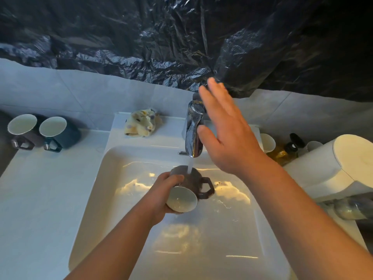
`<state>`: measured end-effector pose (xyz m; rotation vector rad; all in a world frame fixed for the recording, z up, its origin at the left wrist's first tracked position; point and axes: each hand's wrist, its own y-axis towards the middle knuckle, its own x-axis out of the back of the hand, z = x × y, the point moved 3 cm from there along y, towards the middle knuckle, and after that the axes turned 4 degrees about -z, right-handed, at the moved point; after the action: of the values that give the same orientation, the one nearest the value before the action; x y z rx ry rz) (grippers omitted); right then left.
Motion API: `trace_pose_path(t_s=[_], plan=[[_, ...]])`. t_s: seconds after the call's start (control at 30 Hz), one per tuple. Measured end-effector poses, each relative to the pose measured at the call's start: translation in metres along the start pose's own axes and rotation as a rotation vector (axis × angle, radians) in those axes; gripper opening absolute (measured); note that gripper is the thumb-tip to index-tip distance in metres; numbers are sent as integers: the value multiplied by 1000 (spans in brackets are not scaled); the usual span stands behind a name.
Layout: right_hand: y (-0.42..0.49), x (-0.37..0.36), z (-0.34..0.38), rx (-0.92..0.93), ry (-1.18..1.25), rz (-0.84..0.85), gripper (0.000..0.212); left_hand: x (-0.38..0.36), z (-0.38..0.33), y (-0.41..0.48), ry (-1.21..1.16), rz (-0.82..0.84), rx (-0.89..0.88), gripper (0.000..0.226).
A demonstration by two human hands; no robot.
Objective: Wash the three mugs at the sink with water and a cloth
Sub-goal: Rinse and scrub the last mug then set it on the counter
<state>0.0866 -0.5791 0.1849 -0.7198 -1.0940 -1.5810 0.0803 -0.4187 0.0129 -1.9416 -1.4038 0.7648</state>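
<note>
The left hand (161,190) has its fingers wrapped around a brown mug (187,188), tilted on its side over the sink (96,190), with tap water (189,166) falling on its wall. The right hand (224,134) is spread flat, holding nothing, and hides part of the chrome tap (192,128). A crumpled cloth (141,123) lies on the far rim. A second brown mug (22,128) and a dark mug (56,131) lie on the worktop (40,188) at the far left.

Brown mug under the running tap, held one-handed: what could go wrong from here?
1. Only the left hand holds the wet brown mug, on its side; it might slip into the sink.
2. Water hits its outer wall and may splash.
3. The cloth lies behind the basin, needing a reach; the right hand is by the tap.
</note>
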Motion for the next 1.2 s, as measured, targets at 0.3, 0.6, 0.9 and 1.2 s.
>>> trace_pose_path(t_s=[0.3, 0.6, 0.9, 1.2], plan=[[-30, -23, 0, -32, 22, 120, 39, 10, 3, -25, -20, -21, -39, 47], [-122, -81, -18, -1106, 874, 183, 31, 8, -2, -49, -20, 37, -332, 66], [-125, -71, -9, -850, 795, 76, 29, 15, -21, -62, 142, 111, -482, 70], [-132, -58, 1, -708, 666, 126, 24, 20, -32, -78, 555, 14, -701, 91]])
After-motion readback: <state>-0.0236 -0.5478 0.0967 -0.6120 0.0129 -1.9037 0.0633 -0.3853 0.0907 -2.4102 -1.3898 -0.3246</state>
